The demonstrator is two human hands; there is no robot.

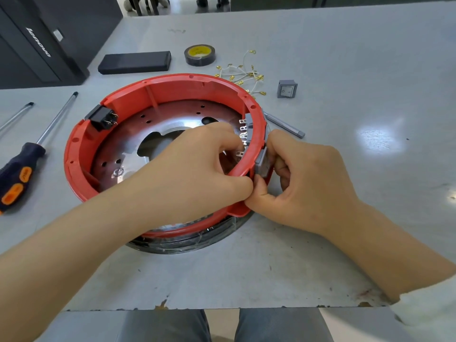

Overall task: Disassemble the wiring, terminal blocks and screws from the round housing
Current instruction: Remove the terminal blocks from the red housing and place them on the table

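**Both hands worked a grey switch out of the red housing wall**

The round red plastic housing point(172, 87) sat open side up near the middle of the grey worktop point(345, 58), resting on a dark ring at its base. Its floor was a shiny metal plate with holes and a large central cut-out. A black socket block with metal pins point(102, 118) was still fitted in the left wall, and a row of grey terminal blocks with silver tabs point(244, 134) lined the right wall.

The left hand point(192, 169) reached inside the rim, fingers curled against the inner side of the wall by the silver tabs, probably to push the part outward and steady the housing. The right hand point(303, 178) had its grip closed on a grey rectangular switch block point(262, 164) on the outside of the wall, thumb below and fingers behind it, seemingly to draw it free.

A loose bundle of white wires with gold crimp terminals point(243, 74) lay beyond the housing, and a grey rocker switch point(287, 89) just to the right of them, so the wiring appeared already removed. An orange-and-black handled screwdriver point(22, 169) lay to the left within reach.
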